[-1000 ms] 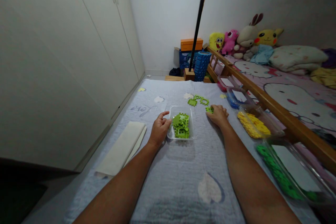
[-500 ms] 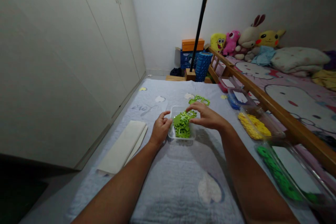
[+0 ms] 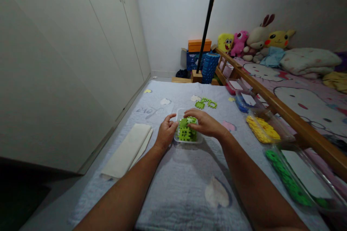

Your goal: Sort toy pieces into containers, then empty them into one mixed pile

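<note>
A small clear plastic tub (image 3: 179, 113) sits on the pale blue blanket (image 3: 187, 173) and holds a heap of light green foam puzzle pieces (image 3: 185, 134). My left hand (image 3: 165, 133) rests against the tub's left wall, fingers curled round its rim. My right hand (image 3: 204, 122) lies over the top of the tub, fingers bent down onto the green pieces inside. A few more light green pieces (image 3: 206, 103) lie loose on the blanket beyond the tub.
Along the right stand clear tubs of yellow pieces (image 3: 262, 130), dark green pieces (image 3: 291, 184), blue (image 3: 245, 101) and red ones (image 3: 235, 86), beside a wooden bed rail (image 3: 284, 112). A folded white cloth (image 3: 127, 149) lies left. Wardrobe doors (image 3: 67, 61) line the left; a black pole (image 3: 207, 21) stands behind.
My right hand picked up green pieces from the blanket at right, carried them left and has lowered them into the tub. My left hand has stayed at the tub's side.
</note>
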Demonstrator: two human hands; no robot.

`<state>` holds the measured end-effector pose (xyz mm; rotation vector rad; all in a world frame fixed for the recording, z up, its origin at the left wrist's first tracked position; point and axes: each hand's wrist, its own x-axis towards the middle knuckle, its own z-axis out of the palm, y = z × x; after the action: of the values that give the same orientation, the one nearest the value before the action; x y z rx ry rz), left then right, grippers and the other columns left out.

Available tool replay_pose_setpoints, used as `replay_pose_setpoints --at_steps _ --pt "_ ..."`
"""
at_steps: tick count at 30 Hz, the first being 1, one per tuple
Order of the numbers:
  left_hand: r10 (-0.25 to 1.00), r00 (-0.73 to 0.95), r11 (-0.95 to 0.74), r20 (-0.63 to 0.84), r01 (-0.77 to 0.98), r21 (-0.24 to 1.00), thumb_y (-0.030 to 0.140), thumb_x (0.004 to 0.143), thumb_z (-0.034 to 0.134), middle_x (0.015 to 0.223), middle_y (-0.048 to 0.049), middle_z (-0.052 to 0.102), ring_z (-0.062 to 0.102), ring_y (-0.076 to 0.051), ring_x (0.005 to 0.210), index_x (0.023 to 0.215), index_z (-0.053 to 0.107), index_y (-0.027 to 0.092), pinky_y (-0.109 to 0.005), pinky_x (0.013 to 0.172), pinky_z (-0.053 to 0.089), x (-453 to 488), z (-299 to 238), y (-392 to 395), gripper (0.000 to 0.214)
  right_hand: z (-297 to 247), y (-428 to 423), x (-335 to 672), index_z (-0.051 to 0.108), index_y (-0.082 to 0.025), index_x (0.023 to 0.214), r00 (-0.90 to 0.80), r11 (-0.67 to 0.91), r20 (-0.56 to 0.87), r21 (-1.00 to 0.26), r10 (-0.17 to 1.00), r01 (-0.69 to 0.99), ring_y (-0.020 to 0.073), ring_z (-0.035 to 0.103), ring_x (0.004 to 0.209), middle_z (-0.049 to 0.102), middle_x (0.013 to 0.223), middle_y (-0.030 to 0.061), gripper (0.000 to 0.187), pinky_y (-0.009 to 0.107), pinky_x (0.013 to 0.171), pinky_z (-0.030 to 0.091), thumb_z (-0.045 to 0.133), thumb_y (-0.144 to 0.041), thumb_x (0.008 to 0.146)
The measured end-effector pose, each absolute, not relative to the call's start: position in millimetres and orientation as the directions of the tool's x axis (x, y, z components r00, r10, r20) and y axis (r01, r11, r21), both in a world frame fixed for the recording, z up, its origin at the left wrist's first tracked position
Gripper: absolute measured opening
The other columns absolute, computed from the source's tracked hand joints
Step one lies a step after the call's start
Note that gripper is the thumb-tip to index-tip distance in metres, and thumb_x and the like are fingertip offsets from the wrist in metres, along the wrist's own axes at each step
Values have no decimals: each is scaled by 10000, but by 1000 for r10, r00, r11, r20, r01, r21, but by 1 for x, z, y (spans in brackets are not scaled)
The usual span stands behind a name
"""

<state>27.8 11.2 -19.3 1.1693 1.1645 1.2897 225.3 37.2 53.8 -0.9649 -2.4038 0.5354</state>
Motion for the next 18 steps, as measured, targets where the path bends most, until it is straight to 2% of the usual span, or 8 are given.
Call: replay_pose_setpoints --at_steps 4,9,13,18 --pt "1000 -23 -22 20 -81 996 404 790 649 559 111 383 356 -83 486 1236 574 158 -193 502 303 28 -19 11 515 39 60 252 698 -198 1021 -347 531 411 -537 843 655 234 644 1037 714 1070 88 221 416 974 474 602 -183 822" --pt "999 -32 -35 33 -52 998 390 797 638 556 111 368 343 -83 485 1227 582 151 -193 494 282 28 -20 11 495 2 83 278 719 -185 976 -158 313 336 -480 929 820 256 647 1054 732 1069 104 258 414 1003 462 556 -150 778" --pt "998 -29 -48 47 -34 998 386 807 629 557 110 357 336 -85 493 1226 581 150 -193 498 282 27 -21 11 484 -23 95 280 693 -142 1129 -91 197 264 -408 960 891 258 616 1141 707 1190 144 375 389 1041 428 530 -144 792" --pt "998 -25 -52 51 -25 998 390 809 626 559 109 347 324 -85 495 1226 583 160 -190 503 280 26 -22 12 478 -33 109 268 643 -133 1253 -104 194 268 -335 958 922 260 560 1214 645 1329 145 430 382 1067 377 503 -148 847"
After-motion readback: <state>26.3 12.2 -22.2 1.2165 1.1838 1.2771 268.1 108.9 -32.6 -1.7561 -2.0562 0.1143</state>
